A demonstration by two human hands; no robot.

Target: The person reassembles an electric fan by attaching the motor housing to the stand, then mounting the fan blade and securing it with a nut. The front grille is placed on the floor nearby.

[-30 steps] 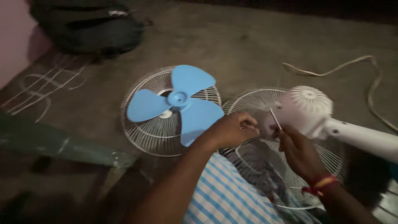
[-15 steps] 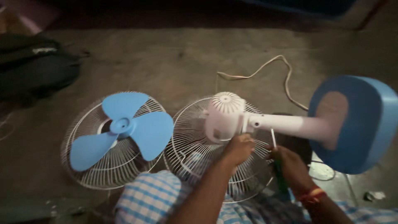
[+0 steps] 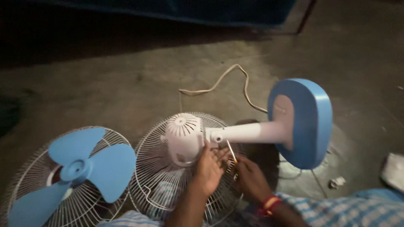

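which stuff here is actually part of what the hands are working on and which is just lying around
In hand:
- white fan motor housing, left hand on it
- screwdriver in right hand
- white neck and blue base
- wire grille beneath

Lying about:
- blue fan blade on second grille
- power cord
- scrap on floor

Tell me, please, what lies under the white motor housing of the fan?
Under the white motor housing lies a round wire fan guard on the concrete floor. The housing and the left hand cover the guard's centre, so what lies there cannot be seen.
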